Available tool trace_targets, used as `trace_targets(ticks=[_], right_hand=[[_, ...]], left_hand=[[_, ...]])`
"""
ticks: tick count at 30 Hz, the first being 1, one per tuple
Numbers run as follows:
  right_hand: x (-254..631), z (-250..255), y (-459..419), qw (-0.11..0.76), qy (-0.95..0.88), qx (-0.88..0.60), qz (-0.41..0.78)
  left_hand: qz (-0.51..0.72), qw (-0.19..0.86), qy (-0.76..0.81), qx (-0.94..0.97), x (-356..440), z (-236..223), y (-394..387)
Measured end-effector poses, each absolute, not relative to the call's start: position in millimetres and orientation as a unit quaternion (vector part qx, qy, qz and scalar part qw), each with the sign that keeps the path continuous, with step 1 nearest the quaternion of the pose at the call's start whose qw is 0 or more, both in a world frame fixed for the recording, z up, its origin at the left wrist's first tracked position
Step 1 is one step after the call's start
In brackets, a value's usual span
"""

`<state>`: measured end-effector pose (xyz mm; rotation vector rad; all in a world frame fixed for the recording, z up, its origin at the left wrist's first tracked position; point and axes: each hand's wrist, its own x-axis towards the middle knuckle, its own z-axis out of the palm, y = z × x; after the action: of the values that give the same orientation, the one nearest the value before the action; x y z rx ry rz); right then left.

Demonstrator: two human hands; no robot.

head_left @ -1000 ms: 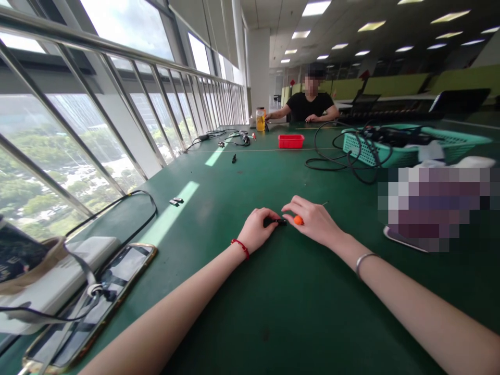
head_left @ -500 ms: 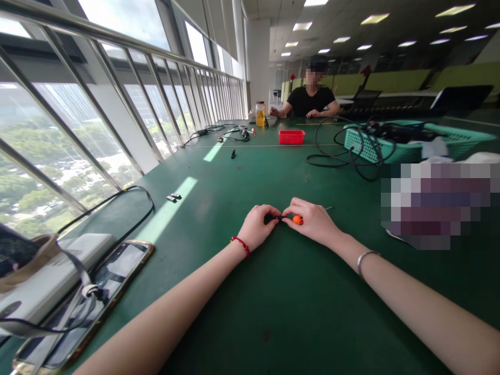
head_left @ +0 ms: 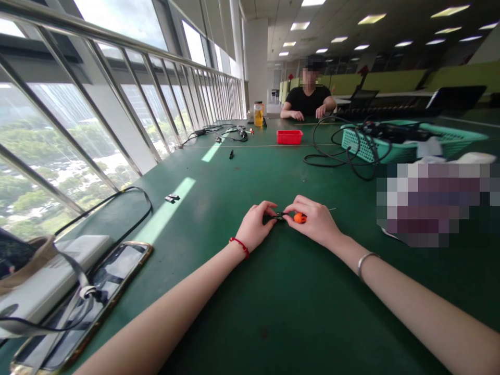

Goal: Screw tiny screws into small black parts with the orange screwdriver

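The left hand (head_left: 255,225) and right hand (head_left: 315,221) meet over the middle of the green counter (head_left: 250,312), with a small black part (head_left: 279,216) between their fingertips. The left grip is pinched, thumb and forefinger closed on the part's left end. The right grip is nearly closed, thumb and forefinger at the part's right end; whether they press on it is hard to tell. An orange-handled screwdriver (head_left: 300,218) is held in the right hand, most of it hidden by the fingers, its thin shaft showing beyond them to the right. Fingertips cover both ends of the part, so its exact shape cannot be made out.

At near left, a strap partly covers a smartphone (head_left: 125,260), and the left edge cuts off a white box (head_left: 58,276). Pixelation hides an object at right, near the teal basket (head_left: 402,154).
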<state>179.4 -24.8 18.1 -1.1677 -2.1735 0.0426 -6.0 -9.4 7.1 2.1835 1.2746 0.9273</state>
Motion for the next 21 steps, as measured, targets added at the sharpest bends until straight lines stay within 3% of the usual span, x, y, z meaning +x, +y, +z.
trace_targets(ticks=[13,21], right_hand=[[170.5,12.7,-46.7,0.247,-0.839,-0.484,0.043],[170.0,12.9,-46.7,0.234,-0.85,-0.469,0.061]], left_hand=[[0.358,0.172,0.451,0.799,-12.6,12.4,-22.4],[0.279,0.154,0.474,0.821,-32.2,17.3,-42.9]])
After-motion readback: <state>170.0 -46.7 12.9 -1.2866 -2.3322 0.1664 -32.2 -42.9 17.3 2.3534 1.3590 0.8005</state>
